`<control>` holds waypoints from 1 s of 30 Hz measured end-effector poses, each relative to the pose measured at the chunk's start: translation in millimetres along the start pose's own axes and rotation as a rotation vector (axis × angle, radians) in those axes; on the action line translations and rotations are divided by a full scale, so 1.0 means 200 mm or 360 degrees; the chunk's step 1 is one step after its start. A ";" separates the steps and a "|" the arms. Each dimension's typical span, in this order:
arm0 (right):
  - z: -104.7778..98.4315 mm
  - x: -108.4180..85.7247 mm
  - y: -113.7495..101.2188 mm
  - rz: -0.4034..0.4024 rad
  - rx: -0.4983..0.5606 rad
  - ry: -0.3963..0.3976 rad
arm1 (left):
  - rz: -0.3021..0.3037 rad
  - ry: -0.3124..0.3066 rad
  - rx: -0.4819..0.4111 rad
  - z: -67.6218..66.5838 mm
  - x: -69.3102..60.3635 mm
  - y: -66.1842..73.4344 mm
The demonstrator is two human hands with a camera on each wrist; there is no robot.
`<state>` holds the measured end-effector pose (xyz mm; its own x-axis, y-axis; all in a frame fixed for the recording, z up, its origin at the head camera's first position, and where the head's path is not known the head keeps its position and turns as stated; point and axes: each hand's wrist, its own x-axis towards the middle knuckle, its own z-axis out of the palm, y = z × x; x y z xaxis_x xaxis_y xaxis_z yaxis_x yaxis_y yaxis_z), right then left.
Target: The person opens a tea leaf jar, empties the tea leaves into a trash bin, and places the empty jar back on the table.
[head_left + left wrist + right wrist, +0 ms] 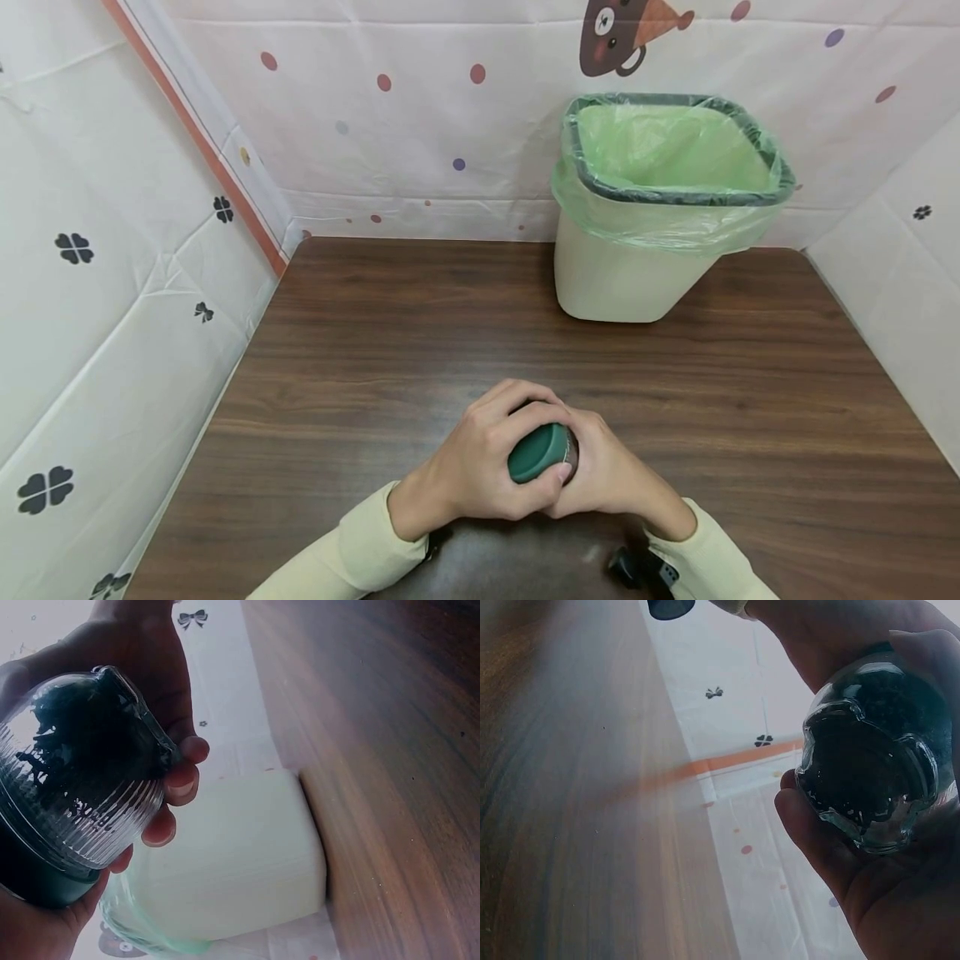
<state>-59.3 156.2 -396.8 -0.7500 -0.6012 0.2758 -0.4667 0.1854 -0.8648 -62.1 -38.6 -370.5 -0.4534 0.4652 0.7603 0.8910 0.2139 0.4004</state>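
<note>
Both hands hold one clear glass jar [82, 765] with dark contents and a green lid [537, 452], raised above the table. The left hand [487, 450] curls its fingers and thumb round the lid end. Wrapped round the glass body is the right hand [603, 467]. In the left wrist view the ribbed glass side shows, with the lid at lower left. The jar's base [866, 780], with a lobed glass rim, faces the right wrist camera. The jar lies tilted, lid toward the left.
A cream bin [630, 267] with a green plastic liner [675, 150] stands at the table's back right. The brown wooden table [337, 333] borders patterned white sheets [360, 150] at the back and sides. A black device [626, 567] shows by the right wrist.
</note>
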 end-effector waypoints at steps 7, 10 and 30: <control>0.00 0.00 0.01 -0.0014 0.0003 0.0004 | -0.0006 0.0005 -0.0004 0.00 -0.01 0.00; 0.00 -0.01 0.01 0.0012 -0.0002 0.0010 | -0.0008 0.0011 -0.0006 0.01 -0.01 0.00; 0.00 -0.01 0.03 -0.0014 -0.0093 0.0076 | -0.0070 -0.0015 -0.0002 0.01 -0.01 0.00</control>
<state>-59.9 157.8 -402.5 -0.7668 -0.5653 0.3042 -0.4988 0.2264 -0.8366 -60.7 -37.5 -374.1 -0.4918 0.4635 0.7371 0.8702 0.2333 0.4339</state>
